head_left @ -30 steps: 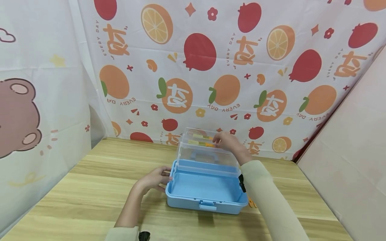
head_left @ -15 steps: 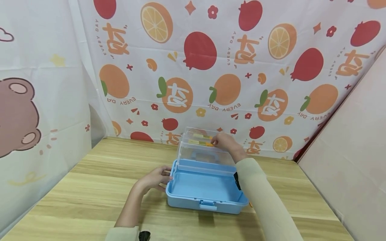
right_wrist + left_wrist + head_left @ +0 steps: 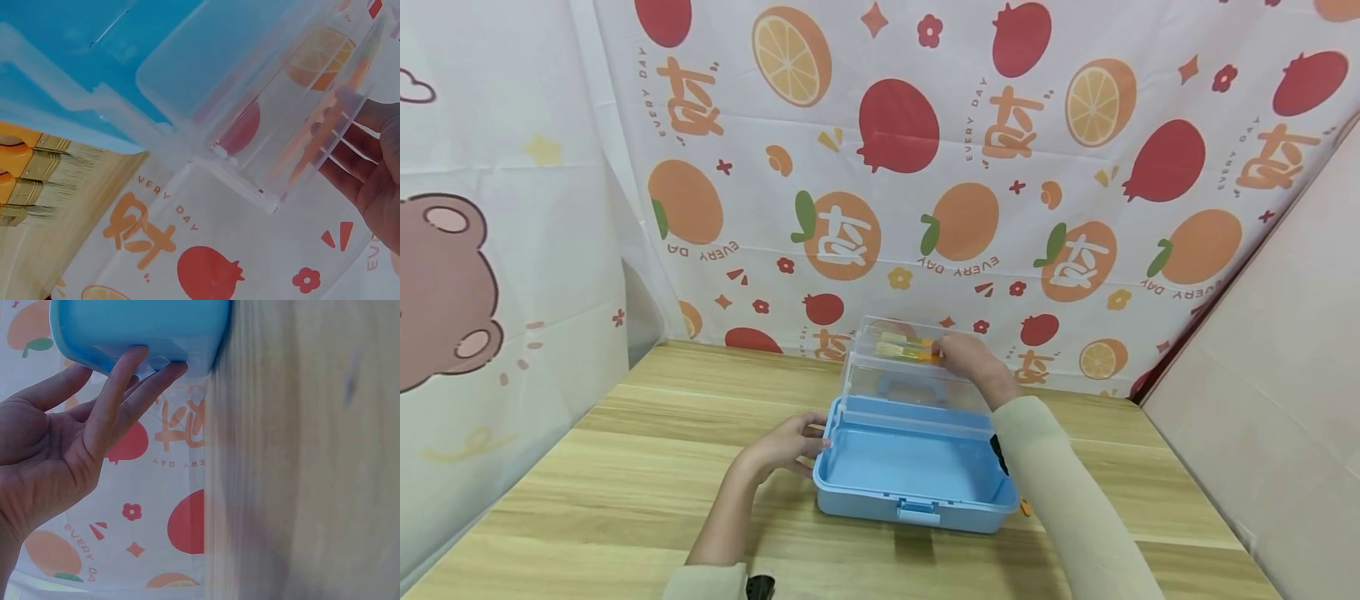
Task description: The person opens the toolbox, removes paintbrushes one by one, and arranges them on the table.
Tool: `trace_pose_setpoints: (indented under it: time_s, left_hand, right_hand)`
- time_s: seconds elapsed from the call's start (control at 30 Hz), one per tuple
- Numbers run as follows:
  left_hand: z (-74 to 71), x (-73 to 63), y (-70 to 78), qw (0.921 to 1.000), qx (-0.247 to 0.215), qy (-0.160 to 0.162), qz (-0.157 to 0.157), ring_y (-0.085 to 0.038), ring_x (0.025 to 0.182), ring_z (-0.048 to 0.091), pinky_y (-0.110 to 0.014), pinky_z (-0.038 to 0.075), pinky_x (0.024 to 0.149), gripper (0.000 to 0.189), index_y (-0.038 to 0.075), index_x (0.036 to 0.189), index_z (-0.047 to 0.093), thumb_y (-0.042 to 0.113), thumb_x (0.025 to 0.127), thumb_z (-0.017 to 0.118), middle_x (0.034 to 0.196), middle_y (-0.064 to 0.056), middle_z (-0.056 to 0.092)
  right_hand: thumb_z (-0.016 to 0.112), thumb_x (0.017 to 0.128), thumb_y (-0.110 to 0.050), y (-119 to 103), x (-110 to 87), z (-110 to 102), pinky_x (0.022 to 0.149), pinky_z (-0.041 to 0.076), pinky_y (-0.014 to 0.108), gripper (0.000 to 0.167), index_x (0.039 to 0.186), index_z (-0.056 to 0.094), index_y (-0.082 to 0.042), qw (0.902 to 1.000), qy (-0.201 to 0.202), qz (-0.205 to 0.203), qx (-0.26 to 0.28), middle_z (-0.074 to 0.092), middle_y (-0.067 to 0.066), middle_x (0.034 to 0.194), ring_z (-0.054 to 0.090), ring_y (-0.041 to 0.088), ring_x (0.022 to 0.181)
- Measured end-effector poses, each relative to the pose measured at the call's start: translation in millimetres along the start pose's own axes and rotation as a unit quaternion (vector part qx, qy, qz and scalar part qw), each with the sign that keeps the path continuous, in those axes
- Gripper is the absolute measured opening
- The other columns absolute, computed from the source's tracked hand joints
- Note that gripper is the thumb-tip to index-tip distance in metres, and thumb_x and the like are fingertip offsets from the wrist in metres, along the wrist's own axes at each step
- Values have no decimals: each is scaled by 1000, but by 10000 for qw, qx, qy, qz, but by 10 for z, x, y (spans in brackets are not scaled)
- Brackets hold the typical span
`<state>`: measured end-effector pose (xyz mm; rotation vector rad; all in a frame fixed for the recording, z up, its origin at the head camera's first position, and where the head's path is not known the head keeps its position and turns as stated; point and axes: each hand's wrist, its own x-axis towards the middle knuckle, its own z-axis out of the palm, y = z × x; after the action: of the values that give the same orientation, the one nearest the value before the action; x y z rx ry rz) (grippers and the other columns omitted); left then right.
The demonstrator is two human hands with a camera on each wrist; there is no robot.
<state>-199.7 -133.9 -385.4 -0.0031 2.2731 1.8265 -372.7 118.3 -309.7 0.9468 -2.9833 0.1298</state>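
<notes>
A light blue storage box [image 3: 917, 518] stands with its clear lid raised and a clear tray [image 3: 856, 367] lifted at the back. My left hand [image 3: 782, 446] rests against the box's left side; in the left wrist view its fingers [image 3: 119, 387] are fairly straight and touch the outer wall. At the raised tray, my right hand [image 3: 966, 354] pinches the orange handle of a flat paintbrush [image 3: 895, 351], bristles pointing left. Another paintbrush [image 3: 895, 338] lies just behind it. In the right wrist view, the right fingertips show through the clear tray wall beside the orange handle.
Several orange-handled paintbrushes [image 3: 28, 175] lie on the wooden table [image 3: 647, 467] right of the box, mostly hidden by the right sleeve in the head view. A fruit-print cloth [image 3: 760, 208] hangs right behind the box. A blue latch [image 3: 917, 512] is on the box's front.
The right hand dips slightly left at the tray, then shifts a little right and up with the paintbrush, which now sits slightly higher. The left hand and box stay put.
</notes>
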Motion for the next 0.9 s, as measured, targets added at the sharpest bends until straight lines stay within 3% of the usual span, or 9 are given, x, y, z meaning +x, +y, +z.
trace_pose_setpoints:
  time_s: [0.4,0.6,0.9]
  left_hand:
    - [23,0,-22,9999,-57,124,-30,-38,95,58,-45,54,66,40,-11,127,41,0,90,53,116,-28,52]
    - [28,0,-10,9999,-63,116,-7,-38,96,58,-44,54,66,39,-11,126,41,0,90,52,116,-27,52]
    - [14,-13,-1,10000,3,37,19,-38,100,56,-45,54,67,41,-12,127,39,0,91,52,119,-29,50]
  right_hand:
    - [61,88,-8,69,-16,23,93,42,36,26,114,64,-12,9994,24,-342,33,61,4,113,52,21,97]
    - [60,87,-2,96,-64,8,96,40,37,34,119,63,-14,9990,25,-253,369,59,3,119,51,21,103]
    - [60,87,-1,76,-127,-59,93,43,39,33,118,64,-13,9991,108,-289,291,60,5,115,53,23,99]
